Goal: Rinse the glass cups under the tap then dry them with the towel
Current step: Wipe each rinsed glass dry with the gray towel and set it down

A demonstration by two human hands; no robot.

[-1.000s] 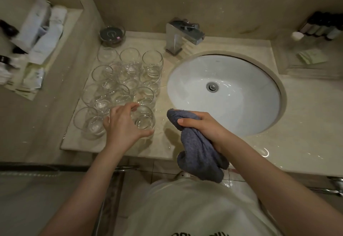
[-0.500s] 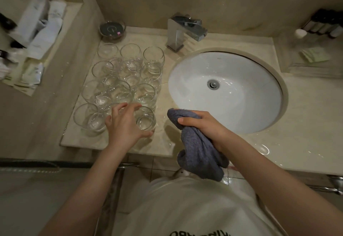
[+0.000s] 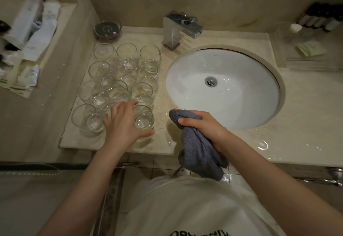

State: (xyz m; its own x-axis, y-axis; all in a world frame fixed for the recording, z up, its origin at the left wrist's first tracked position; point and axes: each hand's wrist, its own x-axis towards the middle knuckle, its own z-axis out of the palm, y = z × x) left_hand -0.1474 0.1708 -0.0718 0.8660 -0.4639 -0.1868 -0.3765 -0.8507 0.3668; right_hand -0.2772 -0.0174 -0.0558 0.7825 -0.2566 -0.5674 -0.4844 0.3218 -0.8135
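We see the left hand [image 3: 124,124] spread loosely over the front glass cups [image 3: 143,118], gripping none; right hand [image 3: 202,124] clutches the grey towel [image 3: 200,152].

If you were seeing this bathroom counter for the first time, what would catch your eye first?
Probably the cluster of clear glass cups packed in rows on the marble counter, left of the white oval sink. Next, the grey towel bunched in the right hand at the sink's near rim, while the left hand reaches over the nearest cups. The chrome tap stands behind, not running.
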